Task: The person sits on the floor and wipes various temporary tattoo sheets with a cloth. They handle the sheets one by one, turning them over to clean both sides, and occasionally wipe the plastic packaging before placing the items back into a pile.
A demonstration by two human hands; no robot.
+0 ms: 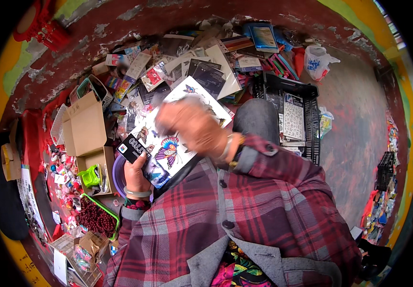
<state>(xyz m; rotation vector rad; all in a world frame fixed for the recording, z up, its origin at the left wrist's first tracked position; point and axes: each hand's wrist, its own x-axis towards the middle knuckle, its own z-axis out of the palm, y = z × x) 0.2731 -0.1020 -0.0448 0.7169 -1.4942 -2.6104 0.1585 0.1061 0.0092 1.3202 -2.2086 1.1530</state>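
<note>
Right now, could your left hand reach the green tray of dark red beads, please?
Probably not freely: the left hand grips the butterfly sticker sheet, though the green tray of beads lies close below it, unobstructed.

We count two hands (137, 174), one butterfly sticker sheet (180, 143), one open cardboard box (84, 125), one black crate (288, 91), one white plastic bag (317, 61).

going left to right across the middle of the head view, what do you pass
open cardboard box → left hand holding the butterfly sticker sheet → right hand, blurred, on top of the sheet → black plastic crate with patterned sheets → white plastic bag, further back
</note>
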